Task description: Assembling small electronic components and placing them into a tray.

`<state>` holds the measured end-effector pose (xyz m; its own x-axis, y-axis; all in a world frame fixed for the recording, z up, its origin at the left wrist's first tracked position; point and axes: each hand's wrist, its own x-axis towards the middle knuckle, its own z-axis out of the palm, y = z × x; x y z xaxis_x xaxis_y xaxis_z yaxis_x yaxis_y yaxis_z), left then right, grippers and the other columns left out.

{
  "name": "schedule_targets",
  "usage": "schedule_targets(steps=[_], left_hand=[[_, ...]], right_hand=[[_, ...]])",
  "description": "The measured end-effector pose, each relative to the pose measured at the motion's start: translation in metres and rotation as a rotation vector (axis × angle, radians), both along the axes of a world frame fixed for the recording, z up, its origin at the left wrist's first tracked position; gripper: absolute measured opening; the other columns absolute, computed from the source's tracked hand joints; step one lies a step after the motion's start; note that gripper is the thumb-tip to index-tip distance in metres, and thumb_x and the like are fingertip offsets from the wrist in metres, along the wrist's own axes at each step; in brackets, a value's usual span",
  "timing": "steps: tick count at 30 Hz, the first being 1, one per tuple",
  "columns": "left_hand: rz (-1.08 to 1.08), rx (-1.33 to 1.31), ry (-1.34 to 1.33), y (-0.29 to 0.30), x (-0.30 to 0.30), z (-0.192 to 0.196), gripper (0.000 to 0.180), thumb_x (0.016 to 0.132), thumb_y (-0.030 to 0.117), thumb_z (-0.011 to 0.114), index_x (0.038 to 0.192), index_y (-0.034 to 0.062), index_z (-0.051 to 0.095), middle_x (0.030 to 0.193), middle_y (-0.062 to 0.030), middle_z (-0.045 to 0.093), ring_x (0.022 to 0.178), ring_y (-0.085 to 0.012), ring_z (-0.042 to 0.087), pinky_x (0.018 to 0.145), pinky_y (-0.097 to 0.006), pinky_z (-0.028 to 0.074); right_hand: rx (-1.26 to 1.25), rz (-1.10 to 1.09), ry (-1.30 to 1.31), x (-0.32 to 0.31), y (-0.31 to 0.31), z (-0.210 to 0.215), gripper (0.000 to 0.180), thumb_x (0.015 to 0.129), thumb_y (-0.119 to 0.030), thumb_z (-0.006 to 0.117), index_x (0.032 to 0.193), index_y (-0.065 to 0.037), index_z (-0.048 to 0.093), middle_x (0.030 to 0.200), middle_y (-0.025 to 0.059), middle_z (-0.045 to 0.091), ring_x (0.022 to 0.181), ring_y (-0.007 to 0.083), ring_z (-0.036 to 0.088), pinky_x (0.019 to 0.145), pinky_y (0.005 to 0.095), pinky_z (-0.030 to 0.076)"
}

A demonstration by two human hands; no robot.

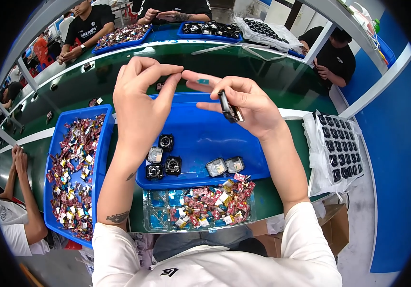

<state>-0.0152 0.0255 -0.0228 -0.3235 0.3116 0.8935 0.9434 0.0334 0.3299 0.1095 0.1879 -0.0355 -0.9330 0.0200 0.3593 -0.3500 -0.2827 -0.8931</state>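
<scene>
My left hand [143,95] is raised over the blue tray [205,138], thumb and forefinger pinched together at the tips. What they pinch is too small to make out. My right hand [244,103] holds a small black square part [229,107] edge-on, with a tiny teal piece [203,81] lying on its extended forefinger. The two hands almost touch at the fingertips. In the tray below lie several black and silver square parts [163,158].
A clear tray [153,220] of small red-and-gold pieces sits at the near edge. A long blue bin [55,143] of the same pieces stands left. A bagged rack of black parts [342,148] lies right. Other people work along the green belt [263,76].
</scene>
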Motion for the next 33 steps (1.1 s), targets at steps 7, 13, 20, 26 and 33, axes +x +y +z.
schedule_targets(steps=[7, 13, 20, 26, 33], left_hand=[[-0.149, -0.256, 0.021, -0.003, 0.011, 0.003, 0.035, 0.069, 0.007, 0.073, 0.103, 0.01, 0.069, 0.095, -0.0064, 0.059, 0.09, -0.022, 0.054, 0.078, -0.032, 0.044], [-0.047, -0.201, 0.217, 0.008, 0.01, -0.013, 0.016, 0.067, 0.014, 0.075, 0.082, 0.0143, 0.072, 0.092, 0.0014, 0.061, 0.089, -0.0194, 0.054, 0.076, -0.034, 0.042], [-0.132, -0.386, -0.162, -0.003, 0.016, 0.008, 0.011, 0.068, 0.003, 0.073, 0.078, 0.0062, 0.07, 0.077, -0.0043, 0.063, 0.071, -0.0178, 0.056, 0.065, -0.03, 0.045], [-0.403, -0.598, -0.089, -0.003, 0.01, -0.003, 0.015, 0.069, 0.007, 0.074, 0.083, 0.0047, 0.069, 0.074, -0.0077, 0.065, 0.067, -0.0196, 0.056, 0.065, -0.032, 0.046], [-0.393, -0.49, -0.042, -0.007, 0.01, -0.002, 0.013, 0.072, 0.008, 0.072, 0.084, 0.0036, 0.069, 0.077, -0.009, 0.066, 0.073, -0.024, 0.057, 0.07, -0.034, 0.046]], right_hand=[[0.329, -0.161, -0.128, 0.013, 0.026, 0.004, 0.021, 0.084, -0.019, 0.067, 0.093, 0.0, 0.068, 0.113, 0.019, 0.062, 0.088, 0.0138, 0.062, 0.067, 0.0218, 0.047], [0.103, -0.014, -0.181, 0.017, 0.01, -0.005, 0.021, 0.084, -0.018, 0.067, 0.092, 0.001, 0.067, 0.115, 0.0198, 0.06, 0.096, 0.0169, 0.06, 0.082, 0.027, 0.046], [0.547, -0.767, -0.313, 0.018, 0.119, -0.012, 0.018, 0.083, -0.014, 0.067, 0.089, 0.003, 0.067, 0.075, 0.0078, 0.068, 0.067, 0.0123, 0.064, 0.064, 0.023, 0.05], [0.389, -1.335, -0.807, 0.049, 0.262, -0.086, 0.024, 0.075, -0.023, 0.075, 0.074, 0.001, 0.068, 0.068, 0.0062, 0.064, 0.058, 0.0095, 0.06, 0.046, 0.0234, 0.039], [0.744, -1.657, -1.193, 0.058, 0.27, -0.121, 0.037, 0.077, -0.035, 0.07, 0.087, 0.0, 0.067, 0.091, 0.0165, 0.064, 0.083, 0.026, 0.062, 0.075, 0.0366, 0.048]])
